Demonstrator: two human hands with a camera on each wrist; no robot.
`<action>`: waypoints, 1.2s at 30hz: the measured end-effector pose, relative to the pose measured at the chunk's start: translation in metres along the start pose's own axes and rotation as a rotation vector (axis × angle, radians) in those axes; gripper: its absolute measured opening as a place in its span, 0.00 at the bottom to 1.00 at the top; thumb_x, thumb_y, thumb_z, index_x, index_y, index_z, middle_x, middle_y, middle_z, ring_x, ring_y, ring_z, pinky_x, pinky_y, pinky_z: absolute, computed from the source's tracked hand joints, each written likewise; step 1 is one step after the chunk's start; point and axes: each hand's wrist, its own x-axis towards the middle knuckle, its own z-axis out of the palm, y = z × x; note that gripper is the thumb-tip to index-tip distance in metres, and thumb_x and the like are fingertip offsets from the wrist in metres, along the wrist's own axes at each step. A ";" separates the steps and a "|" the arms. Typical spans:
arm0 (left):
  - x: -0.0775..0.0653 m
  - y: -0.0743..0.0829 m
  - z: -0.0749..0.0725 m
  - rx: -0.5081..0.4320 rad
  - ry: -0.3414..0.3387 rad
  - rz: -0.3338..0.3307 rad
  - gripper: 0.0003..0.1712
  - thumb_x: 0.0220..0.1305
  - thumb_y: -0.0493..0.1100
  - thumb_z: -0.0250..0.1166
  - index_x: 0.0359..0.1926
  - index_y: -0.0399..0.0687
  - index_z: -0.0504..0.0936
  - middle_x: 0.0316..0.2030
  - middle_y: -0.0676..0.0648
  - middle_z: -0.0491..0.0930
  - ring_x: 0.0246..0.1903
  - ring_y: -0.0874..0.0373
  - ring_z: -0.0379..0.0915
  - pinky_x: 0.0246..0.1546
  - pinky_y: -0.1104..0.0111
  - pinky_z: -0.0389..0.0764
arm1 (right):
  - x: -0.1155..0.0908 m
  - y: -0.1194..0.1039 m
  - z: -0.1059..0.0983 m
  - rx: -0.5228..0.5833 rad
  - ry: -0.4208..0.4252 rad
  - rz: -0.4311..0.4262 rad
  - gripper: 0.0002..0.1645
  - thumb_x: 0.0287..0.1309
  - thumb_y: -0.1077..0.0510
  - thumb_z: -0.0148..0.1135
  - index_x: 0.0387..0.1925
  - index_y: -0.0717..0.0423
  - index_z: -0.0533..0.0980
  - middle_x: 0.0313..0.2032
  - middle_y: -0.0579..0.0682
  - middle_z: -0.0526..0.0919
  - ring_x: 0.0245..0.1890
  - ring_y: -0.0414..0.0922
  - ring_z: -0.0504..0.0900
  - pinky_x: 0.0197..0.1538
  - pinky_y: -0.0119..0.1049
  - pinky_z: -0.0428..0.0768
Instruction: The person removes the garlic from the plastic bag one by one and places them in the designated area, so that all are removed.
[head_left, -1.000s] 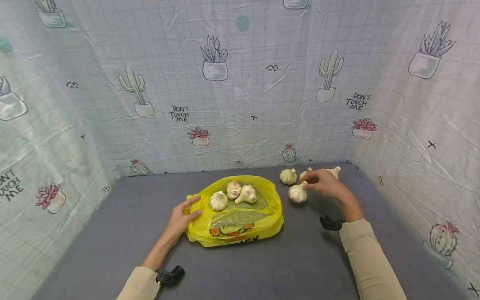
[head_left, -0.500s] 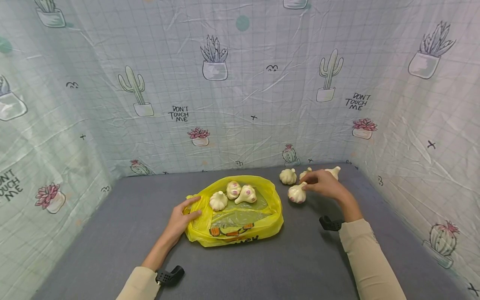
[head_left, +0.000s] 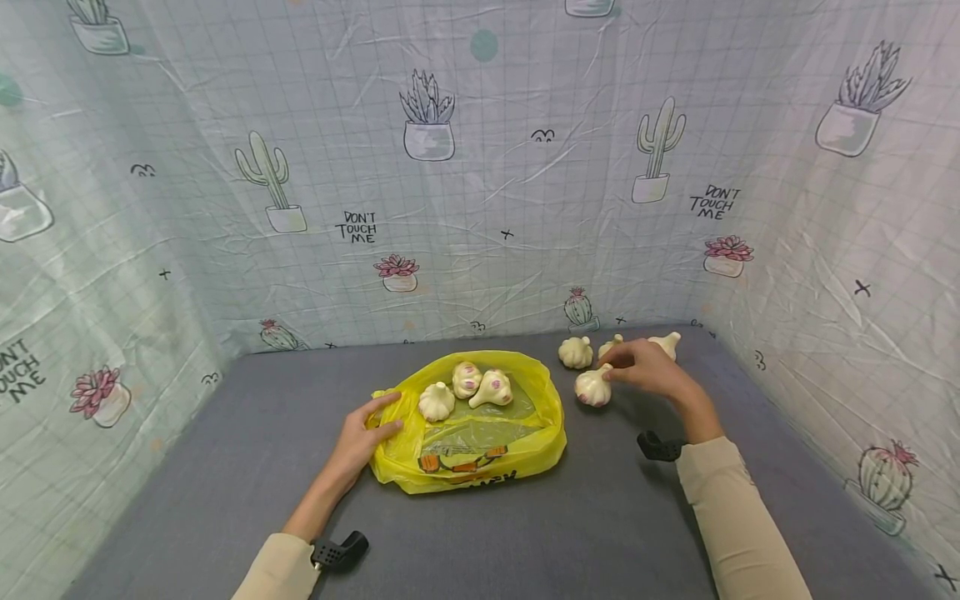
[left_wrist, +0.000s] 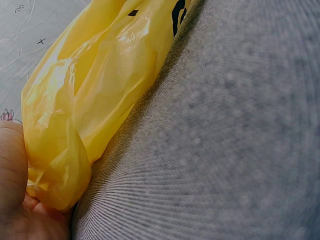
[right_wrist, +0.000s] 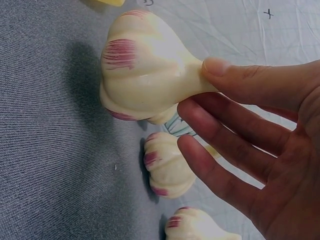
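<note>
A yellow plastic bag [head_left: 480, 467] lies with its mouth spread wide, and 3 garlic bulbs [head_left: 437, 402] sit inside it. At its left edge my left hand [head_left: 358, 437] grips the bag's rim; in the left wrist view the gathered plastic [left_wrist: 60, 165] bunches between thumb and fingers. To the right of the bag, my right hand [head_left: 648, 367] pinches another garlic bulb [head_left: 593, 387] by its stem. Close up, this held bulb [right_wrist: 145, 65] is cream with purple streaks, and its stem end is between thumb and fingers. The lower fingers spread away from it.
Behind the right hand, 3 more bulbs rest on the grey cloth surface [head_left: 585, 533]: one at the left [head_left: 576, 352], one partly hidden by the fingers [head_left: 611, 344] and one at the right [head_left: 667, 344]. A cactus-print curtain [head_left: 480, 183] encloses the back and sides.
</note>
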 end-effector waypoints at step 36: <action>0.000 0.000 0.000 0.017 0.006 -0.007 0.31 0.70 0.41 0.68 0.72 0.47 0.74 0.77 0.41 0.64 0.78 0.46 0.56 0.67 0.67 0.71 | 0.004 0.002 0.004 -0.036 -0.015 -0.057 0.12 0.63 0.64 0.69 0.47 0.64 0.86 0.44 0.58 0.89 0.40 0.45 0.85 0.44 0.41 0.82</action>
